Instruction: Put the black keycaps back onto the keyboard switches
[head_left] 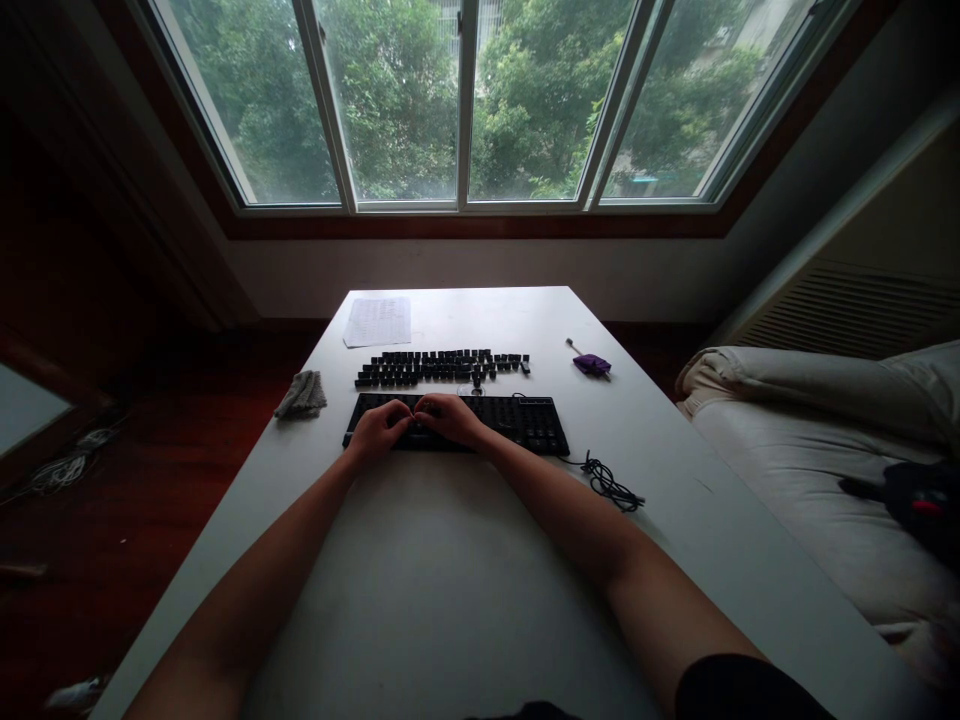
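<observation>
A black keyboard [517, 421] lies across the middle of a white table [450, 580]. Both hands rest on its left half, fingertips meeting. My left hand [377, 430] has its fingers curled down onto the keyboard, and my right hand [450, 417] is curled the same way beside it. What sits between the fingertips is too small and dark to make out. Just beyond the keyboard, several loose black keycaps [439, 366] are laid out in rows.
A printed sheet of paper [378, 321] lies at the table's far left. A grey cloth [302, 394] sits near the left edge, a small purple tool [591, 363] at the far right. The keyboard's coiled cable [609, 483] lies right. A bed [810, 450] stands beside.
</observation>
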